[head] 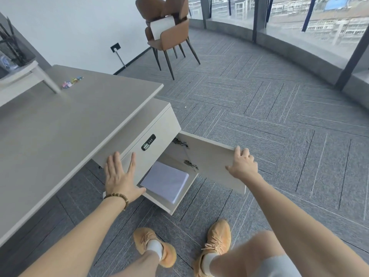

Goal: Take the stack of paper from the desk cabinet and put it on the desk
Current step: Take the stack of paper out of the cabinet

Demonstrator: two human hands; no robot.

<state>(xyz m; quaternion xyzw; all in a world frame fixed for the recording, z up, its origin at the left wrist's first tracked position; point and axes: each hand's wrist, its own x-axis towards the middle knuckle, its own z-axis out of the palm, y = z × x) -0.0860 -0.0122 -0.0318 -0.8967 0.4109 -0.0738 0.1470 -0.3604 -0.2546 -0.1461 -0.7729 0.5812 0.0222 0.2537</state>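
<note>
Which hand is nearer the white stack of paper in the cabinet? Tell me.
Left. The left hand rests flat beside the white stack of paper; the right hand grips the open cabinet door, farther off.

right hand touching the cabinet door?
Touching. The head view shows the right hand with fingers curled over the top edge of the open cabinet door, thumb against its face.
</note>
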